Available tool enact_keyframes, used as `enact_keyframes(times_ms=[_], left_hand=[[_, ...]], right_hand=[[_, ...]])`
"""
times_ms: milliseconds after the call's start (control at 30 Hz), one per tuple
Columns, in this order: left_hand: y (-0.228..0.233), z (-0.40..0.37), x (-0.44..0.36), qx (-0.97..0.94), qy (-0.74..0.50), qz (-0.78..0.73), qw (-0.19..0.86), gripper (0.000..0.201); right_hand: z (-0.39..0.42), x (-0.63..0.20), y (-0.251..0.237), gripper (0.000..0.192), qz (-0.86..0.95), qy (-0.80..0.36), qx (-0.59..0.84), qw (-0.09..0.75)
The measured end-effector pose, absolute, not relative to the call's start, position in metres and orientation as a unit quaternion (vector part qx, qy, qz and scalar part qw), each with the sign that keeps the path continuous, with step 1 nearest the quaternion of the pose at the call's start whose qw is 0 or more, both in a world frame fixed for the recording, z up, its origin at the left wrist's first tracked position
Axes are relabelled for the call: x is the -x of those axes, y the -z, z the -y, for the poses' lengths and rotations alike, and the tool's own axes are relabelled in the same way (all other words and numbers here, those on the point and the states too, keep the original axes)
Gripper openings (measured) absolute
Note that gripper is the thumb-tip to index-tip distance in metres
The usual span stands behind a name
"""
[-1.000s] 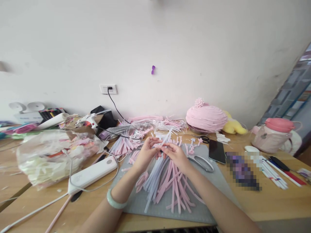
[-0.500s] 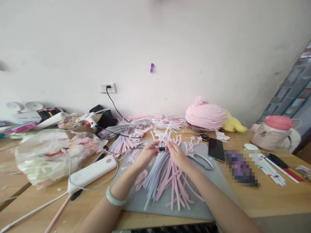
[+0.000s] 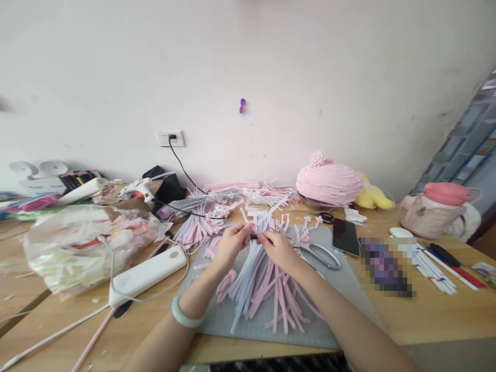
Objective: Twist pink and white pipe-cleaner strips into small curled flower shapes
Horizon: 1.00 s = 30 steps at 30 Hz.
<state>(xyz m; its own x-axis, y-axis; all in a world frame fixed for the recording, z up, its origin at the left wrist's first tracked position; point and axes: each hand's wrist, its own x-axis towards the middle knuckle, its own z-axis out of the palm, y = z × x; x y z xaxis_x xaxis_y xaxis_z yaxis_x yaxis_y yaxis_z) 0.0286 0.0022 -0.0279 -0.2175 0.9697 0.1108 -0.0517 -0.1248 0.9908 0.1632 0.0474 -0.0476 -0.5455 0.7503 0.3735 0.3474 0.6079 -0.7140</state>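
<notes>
Pinching together over the far end of the grey cutting mat (image 3: 333, 315) on the counter (image 3: 426, 320), the left hand (image 3: 231, 242) and right hand (image 3: 276, 245) each clamp a grip on one thin foam strip (image 3: 267, 216), whose long axis runs far-right from the fingertips, above the loose strip pile (image 3: 267, 287).

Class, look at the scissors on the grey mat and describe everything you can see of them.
The scissors lie flat on the grey mat, just right of the person's right hand. They look like metal, silver-grey, with two large oval loop handles pointing right, towards the dark phone. The blades point left, partly hidden behind the hand. Whether the hand touches them is unclear.
</notes>
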Motion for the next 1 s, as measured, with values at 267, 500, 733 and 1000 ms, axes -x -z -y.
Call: enact_keyframes(times_ms=[267,500,733,1000], left_hand=[[0.023,0.0,-0.023,-0.497,-0.541,-0.527,0.427,0.028],[0.022,0.003,-0.027,-0.577,-0.491,-0.526,0.386,0.029],[0.03,-0.002,-0.025,-0.61,-0.515,-0.537,0.272,0.026],[0.023,0.006,-0.028,-0.588,-0.527,-0.506,0.346,0.028]], right_hand=[[-0.058,-0.17,0.043,0.041,0.826,-0.396,0.302,0.265],[-0.072,-0.181,0.04,0.052,0.78,-0.516,0.268,0.23],[-0.062,-0.175,0.039,0.054,0.773,-0.518,0.271,0.244],[-0.068,-0.183,0.039,0.045,0.749,-0.596,0.228,0.178]])
